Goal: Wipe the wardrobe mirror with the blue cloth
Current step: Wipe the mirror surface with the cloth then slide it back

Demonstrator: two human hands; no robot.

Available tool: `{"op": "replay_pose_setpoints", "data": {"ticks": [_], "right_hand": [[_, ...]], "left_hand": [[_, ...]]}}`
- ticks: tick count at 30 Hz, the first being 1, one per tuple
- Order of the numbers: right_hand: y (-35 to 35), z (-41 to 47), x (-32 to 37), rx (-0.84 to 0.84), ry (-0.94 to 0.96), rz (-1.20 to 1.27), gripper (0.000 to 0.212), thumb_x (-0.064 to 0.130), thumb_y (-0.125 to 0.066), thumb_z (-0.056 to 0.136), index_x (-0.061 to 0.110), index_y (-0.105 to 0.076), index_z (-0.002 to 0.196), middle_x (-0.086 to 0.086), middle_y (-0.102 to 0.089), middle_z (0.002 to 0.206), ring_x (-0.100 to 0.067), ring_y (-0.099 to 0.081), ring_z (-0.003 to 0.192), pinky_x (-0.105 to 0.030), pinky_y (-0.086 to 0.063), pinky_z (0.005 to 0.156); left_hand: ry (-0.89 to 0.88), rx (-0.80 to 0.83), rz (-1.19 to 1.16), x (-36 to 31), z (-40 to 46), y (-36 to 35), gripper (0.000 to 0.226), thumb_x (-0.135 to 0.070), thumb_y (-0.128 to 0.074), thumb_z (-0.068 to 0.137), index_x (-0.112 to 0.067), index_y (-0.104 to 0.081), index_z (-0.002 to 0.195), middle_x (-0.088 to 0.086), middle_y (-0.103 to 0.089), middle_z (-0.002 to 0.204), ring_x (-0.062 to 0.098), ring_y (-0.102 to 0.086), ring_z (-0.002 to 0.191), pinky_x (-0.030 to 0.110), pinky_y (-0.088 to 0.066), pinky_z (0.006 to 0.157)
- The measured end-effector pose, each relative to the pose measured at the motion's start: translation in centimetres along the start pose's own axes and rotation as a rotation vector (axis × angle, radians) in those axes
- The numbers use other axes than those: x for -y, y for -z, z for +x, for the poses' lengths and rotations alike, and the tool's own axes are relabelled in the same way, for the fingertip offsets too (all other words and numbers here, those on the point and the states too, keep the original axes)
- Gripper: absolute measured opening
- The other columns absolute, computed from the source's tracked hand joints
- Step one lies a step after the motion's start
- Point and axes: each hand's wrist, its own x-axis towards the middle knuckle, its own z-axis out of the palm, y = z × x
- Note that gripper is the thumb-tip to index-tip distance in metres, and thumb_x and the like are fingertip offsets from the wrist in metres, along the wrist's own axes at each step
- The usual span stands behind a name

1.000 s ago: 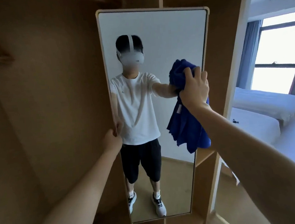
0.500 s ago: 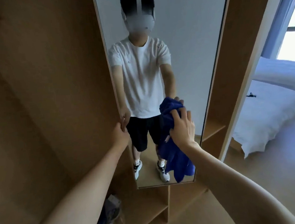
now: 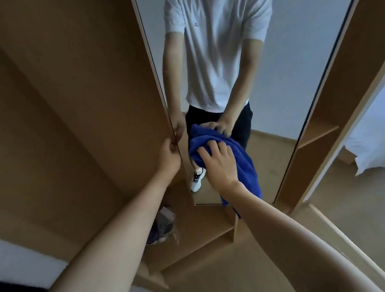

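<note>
Cloth blue, bunched, on mirror.

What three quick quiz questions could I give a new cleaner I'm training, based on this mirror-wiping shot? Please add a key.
1. True or false: the left hand holds the mirror's left edge.
2. Which part of the glass is the blue cloth on? A) top B) lower part C) it is off the glass
3. Fill in: the right hand presses the cloth with ___ fingers.

Key
1. True; its fingers curl round the frame edge.
2. B; the cloth sits near the bottom edge, its tail hanging below.
3. Spread; they lie fairly flat on the cloth.
</note>
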Motion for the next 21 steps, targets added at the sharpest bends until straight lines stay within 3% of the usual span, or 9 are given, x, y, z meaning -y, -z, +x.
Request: {"op": "replay_pose_setpoints", "data": {"ticks": [3,6,9,13,16,19,21], "right_hand": [[-3.3,-3.3,0.4,0.166,-0.019,-0.011,0.049,0.007,-0.078,0.066,0.018,-0.057,0.110,-0.011,-0.056,0.110,-0.033,-0.052,0.092,-0.044,-0.047,0.081],[-4.1,-4.5,1.2,0.223,-0.104,0.029,0.053,0.006,-0.079,0.062,0.019,-0.058,0.109,-0.009,-0.055,0.110,-0.031,-0.050,0.092,-0.043,-0.047,0.081],[-3.2,-3.3,1.6,0.146,-0.174,0.093,0.056,0.008,-0.081,0.061,0.018,-0.058,0.112,-0.009,-0.054,0.113,-0.031,-0.049,0.094,-0.042,-0.048,0.082],[-0.8,0.5,3.0,-0.106,-0.178,0.149,0.052,0.004,-0.073,0.064,0.013,-0.060,0.114,-0.015,-0.054,0.115,-0.035,-0.048,0.095,-0.045,-0.047,0.084],[0.3,2.9,3.9,-0.251,-0.161,0.145,0.050,0.004,-0.068,0.065,0.012,-0.061,0.114,-0.016,-0.054,0.115,-0.034,-0.047,0.095,-0.043,-0.045,0.083],[-1.4,2.2,4.6,-0.252,-0.205,0.114,0.049,0.002,-0.067,0.062,0.011,-0.063,0.110,-0.014,-0.055,0.110,-0.033,-0.047,0.090,-0.043,-0.044,0.080],[-4.0,-0.2,4.9,-0.166,-0.257,0.097,0.049,-0.001,-0.066,0.062,0.011,-0.062,0.109,-0.014,-0.055,0.108,-0.034,-0.048,0.089,-0.045,-0.045,0.080]], "left_hand": [[0.032,0.024,-0.004,1.3,0.0,-0.3,0.045,0.002,-0.039,0.098,-0.014,-0.044,0.140,-0.006,-0.053,0.117,0.011,-0.053,0.106,0.024,-0.041,0.086],[0.072,0.048,-0.002,2.7,0.5,-0.7,0.046,0.002,-0.040,0.097,-0.013,-0.045,0.140,0.003,-0.057,0.126,0.018,-0.056,0.111,0.028,-0.047,0.092],[0.071,0.089,0.020,3.8,1.0,-0.9,0.042,0.001,-0.041,0.097,-0.012,-0.050,0.135,0.006,-0.060,0.124,0.023,-0.057,0.113,0.031,-0.048,0.091],[0.061,0.122,-0.061,4.3,1.2,-0.6,0.030,0.006,-0.048,0.092,0.000,-0.056,0.121,0.017,-0.062,0.109,0.029,-0.059,0.100,0.027,-0.041,0.080],[0.007,0.126,-0.006,5.1,1.5,-0.2,0.032,0.007,-0.051,0.090,0.001,-0.058,0.122,0.016,-0.065,0.114,0.021,-0.059,0.092,0.018,-0.043,0.071],[-0.039,0.146,-0.028,6.0,2.0,-0.1,0.032,0.009,-0.048,0.090,0.002,-0.059,0.120,0.007,-0.061,0.103,0.007,-0.054,0.083,0.007,-0.043,0.065],[-0.045,0.162,-0.063,6.9,2.4,-0.5,0.031,0.006,-0.045,0.092,-0.004,-0.059,0.117,0.000,-0.060,0.102,0.012,-0.057,0.088,0.013,-0.046,0.072]]}}
